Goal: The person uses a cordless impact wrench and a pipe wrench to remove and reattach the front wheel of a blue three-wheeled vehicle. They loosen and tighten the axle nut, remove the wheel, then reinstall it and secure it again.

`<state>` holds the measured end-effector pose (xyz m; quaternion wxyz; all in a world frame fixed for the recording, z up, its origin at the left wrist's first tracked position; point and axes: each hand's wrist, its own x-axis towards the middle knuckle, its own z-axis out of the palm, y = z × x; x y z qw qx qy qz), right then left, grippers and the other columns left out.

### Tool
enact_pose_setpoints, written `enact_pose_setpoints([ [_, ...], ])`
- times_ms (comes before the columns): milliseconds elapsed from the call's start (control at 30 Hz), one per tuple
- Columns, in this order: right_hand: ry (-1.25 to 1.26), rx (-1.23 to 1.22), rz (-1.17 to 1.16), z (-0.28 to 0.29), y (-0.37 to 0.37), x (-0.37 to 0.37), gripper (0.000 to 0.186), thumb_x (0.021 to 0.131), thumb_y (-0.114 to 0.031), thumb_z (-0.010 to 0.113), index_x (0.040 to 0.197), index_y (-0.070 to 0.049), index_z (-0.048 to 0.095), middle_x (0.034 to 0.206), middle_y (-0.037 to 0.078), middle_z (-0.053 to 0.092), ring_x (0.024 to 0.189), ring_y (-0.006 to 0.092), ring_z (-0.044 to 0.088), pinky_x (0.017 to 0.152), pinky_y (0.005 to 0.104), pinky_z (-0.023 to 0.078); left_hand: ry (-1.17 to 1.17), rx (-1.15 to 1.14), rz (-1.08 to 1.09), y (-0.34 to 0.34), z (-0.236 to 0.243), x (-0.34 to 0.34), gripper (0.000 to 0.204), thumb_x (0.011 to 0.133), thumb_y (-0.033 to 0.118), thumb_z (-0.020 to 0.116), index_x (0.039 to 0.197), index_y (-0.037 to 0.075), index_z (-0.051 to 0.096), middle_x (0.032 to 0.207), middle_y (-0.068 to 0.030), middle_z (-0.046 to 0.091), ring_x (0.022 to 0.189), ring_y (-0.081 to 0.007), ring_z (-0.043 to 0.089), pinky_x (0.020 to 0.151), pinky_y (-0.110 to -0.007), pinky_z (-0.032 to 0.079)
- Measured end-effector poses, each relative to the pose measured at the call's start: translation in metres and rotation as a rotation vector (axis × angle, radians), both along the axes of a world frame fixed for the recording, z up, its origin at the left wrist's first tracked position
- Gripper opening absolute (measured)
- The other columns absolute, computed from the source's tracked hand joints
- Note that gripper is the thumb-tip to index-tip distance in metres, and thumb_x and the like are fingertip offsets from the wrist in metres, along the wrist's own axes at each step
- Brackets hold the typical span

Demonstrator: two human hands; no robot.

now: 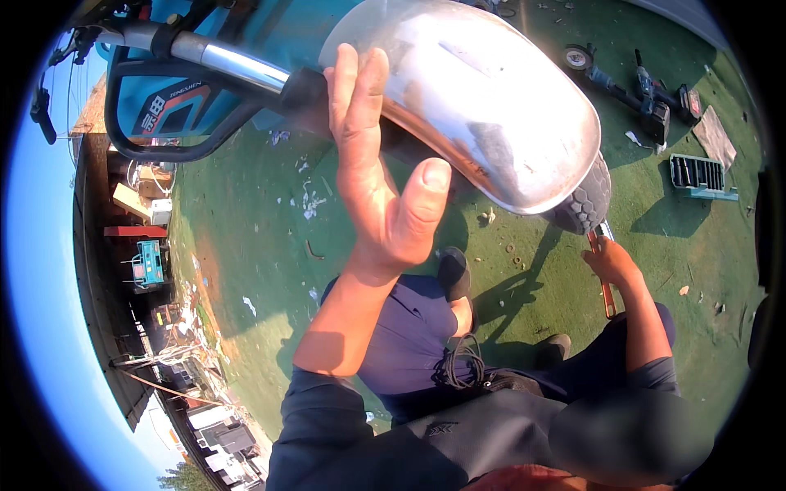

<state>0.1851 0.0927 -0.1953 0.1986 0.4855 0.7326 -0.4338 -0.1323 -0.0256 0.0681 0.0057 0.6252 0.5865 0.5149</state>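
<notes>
A shiny silver mudguard covers the front wheel of a blue three-wheeler or motorcycle, with its black tyre showing below. My left hand is raised at the mudguard's left side, fingers stretched and thumb apart, holding nothing. Whether its fingertips touch the metal I cannot tell. Lower right, beside the tyre, my right hand is closed around a wrench with an orange handle. The wrench's silver head points up by the tyre and is partly hidden by my fingers.
A chrome fork tube and black guard bar stand at upper left. Cordless power tools, a cloth and a socket case lie on the green floor at right. Small washers lie near my shoes.
</notes>
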Motion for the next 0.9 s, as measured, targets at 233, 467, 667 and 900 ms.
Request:
enact_pose_setpoints([
  [233,0.244,0.011,-0.218,0.034,-0.061,-0.009,0.044,0.090,-0.028,0.069,0.118,0.005,0.060,0.083,0.022,0.071,0.079,0.0354,0.070,0.072,0.0430,0.053,0.241,0.178,-0.053,0.007,-0.025,0.059,0.049,0.090,0.043,0.062,0.135,0.024,0.056,0.146,-0.0275,0.044,0.132,-0.0376,0.040,0.114,-0.054,0.026],
  [467,0.436,-0.271,-0.771,0.126,-0.145,-0.023,0.034,0.096,-0.018,0.062,0.118,0.007,0.063,0.084,0.012,0.071,0.073,0.0162,0.068,0.068,0.0320,0.055,-0.077,-0.373,-0.237,-0.001,-0.049,0.072,0.040,0.078,0.003,0.068,0.117,0.002,0.064,0.103,-0.0142,0.064,0.092,-0.0331,0.061,0.083,-0.041,0.050],
  [667,0.298,-0.292,-0.846,0.283,-0.168,-0.004,0.026,0.098,-0.017,0.060,0.107,0.007,0.066,0.084,0.009,0.069,0.068,0.0146,0.064,0.062,0.0298,0.053,-0.815,-1.025,-0.074,-0.121,-0.006,0.103,0.030,0.092,0.010,0.065,0.120,-0.001,0.064,0.098,-0.0069,0.068,0.081,-0.0172,0.063,0.077,-0.030,0.051],
  [900,0.195,-0.033,-0.511,0.415,-0.146,-0.043,0.036,0.096,-0.027,0.062,0.109,0.006,0.068,0.087,0.015,0.074,0.077,0.0225,0.071,0.071,0.0347,0.055,-1.377,-1.098,0.418,-0.187,0.183,0.047,0.031,0.098,0.023,0.061,0.123,0.004,0.064,0.101,-0.0048,0.071,0.077,-0.0093,0.063,0.066,-0.020,0.048],
])
